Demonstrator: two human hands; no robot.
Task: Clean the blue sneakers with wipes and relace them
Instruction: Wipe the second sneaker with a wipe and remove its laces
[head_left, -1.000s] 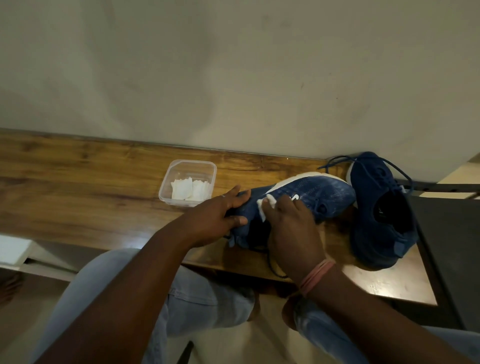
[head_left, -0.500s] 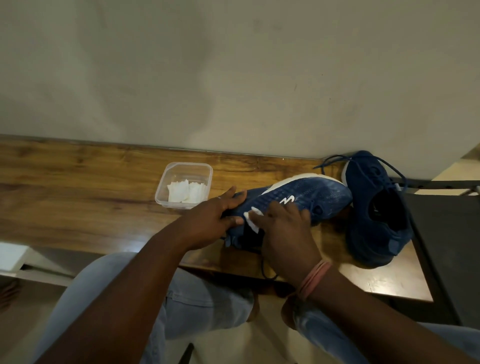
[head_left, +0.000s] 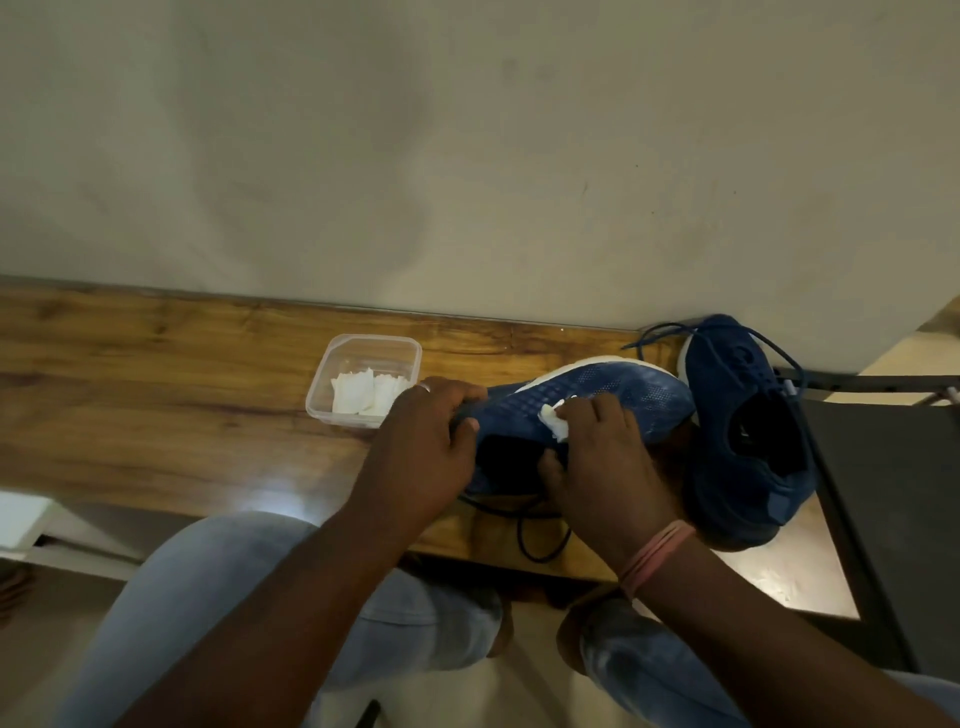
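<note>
A person sat at a wooden bench (head_left: 156, 415) set against a plain wall, seen from a camera on their head looking down at both hands. One blue sneaker (head_left: 597, 400) lay on its side on the bench in front of them, its white sole edge facing the wall. The left hand (head_left: 421, 452) curled around the heel end, gripping it to steady the shoe. The right hand (head_left: 602, 462) pinched a small crumpled white wipe (head_left: 553, 422) and pressed it against the mesh side panel. A dark lace (head_left: 535, 535) trailed loose over the bench's near edge.

The second sneaker (head_left: 743, 431) stood just beside the first, touching or nearly touching it, with its laces loose. A clear plastic tub (head_left: 363, 382) holding folded wipes sat near the left hand.

The sneaker looked light, with a soft mesh upper that would likely give under pressure, so the firmer heel or the sole seemed the best place to hold it. The wipe appeared limp and thin, likely to bunch or tear with hard rubbing.
</note>
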